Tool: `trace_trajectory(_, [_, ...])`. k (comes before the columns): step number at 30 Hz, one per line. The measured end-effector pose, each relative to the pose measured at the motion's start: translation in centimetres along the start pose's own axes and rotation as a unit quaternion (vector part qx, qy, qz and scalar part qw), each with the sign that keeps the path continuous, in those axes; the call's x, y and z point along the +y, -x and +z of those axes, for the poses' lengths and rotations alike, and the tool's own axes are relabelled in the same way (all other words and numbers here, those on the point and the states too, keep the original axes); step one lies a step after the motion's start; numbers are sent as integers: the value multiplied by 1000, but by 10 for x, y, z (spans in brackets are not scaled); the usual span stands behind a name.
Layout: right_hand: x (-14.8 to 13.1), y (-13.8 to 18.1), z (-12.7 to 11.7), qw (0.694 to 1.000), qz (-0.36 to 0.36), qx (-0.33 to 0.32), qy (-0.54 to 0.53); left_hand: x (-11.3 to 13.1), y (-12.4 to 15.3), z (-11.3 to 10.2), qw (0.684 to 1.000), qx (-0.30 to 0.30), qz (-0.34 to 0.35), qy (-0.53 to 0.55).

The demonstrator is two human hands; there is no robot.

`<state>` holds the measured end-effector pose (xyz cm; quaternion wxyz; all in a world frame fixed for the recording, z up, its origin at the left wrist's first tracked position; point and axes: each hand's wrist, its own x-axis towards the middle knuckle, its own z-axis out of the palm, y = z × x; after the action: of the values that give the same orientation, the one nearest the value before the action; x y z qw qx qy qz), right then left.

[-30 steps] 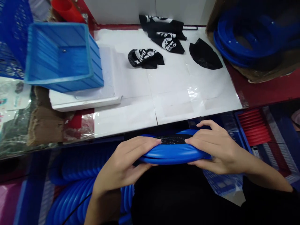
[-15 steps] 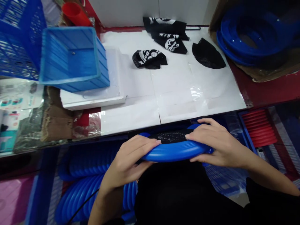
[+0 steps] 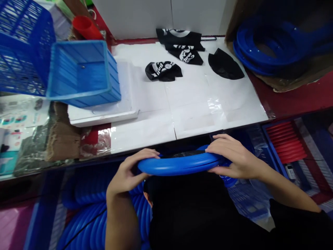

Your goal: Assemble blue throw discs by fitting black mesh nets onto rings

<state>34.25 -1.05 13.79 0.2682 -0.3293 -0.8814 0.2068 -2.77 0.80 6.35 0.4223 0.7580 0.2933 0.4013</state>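
A blue plastic ring (image 3: 179, 165) is held edge-on in front of my body, just below the table's front edge. My left hand (image 3: 132, 168) grips its left end, thumb below and fingers on top. Around the right end, my right hand (image 3: 231, 156) is closed in the same way. A strip of black mesh fabric (image 3: 184, 153) shows behind the ring's upper rim; most of it is hidden. On the table lie black mesh pieces with white print (image 3: 165, 71), more printed pieces (image 3: 186, 53) behind them, and a plain black mesh piece (image 3: 226, 64).
A light blue bin (image 3: 80, 97) stands on a white box at the left, beside a blue basket (image 3: 23, 45) and a red cup (image 3: 87, 27). Blue rings (image 3: 265, 52) fill a carton at right. Stacked blue rings (image 3: 88, 222) and red rings (image 3: 287, 142) sit below the tabletop.
The ring has tilted so its outer edge faces me and less mesh shows. My left hand has slid outward to the left along it. The view has shifted slightly.
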Motion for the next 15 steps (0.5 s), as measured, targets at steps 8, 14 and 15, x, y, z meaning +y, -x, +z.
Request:
trace_trajectory(8, [-20,-17,7,994,-22,-28,106,53,-46,55,964,-124,50,-231])
trace_trajectory(14, [-13,-2,-14,995,51,-81,42,50,-41,45,979,-66,69,-178])
trace_trajectory(15, [-11,1,-15,995,53,-80,37,51,-39,42,982,-57,68,-168])
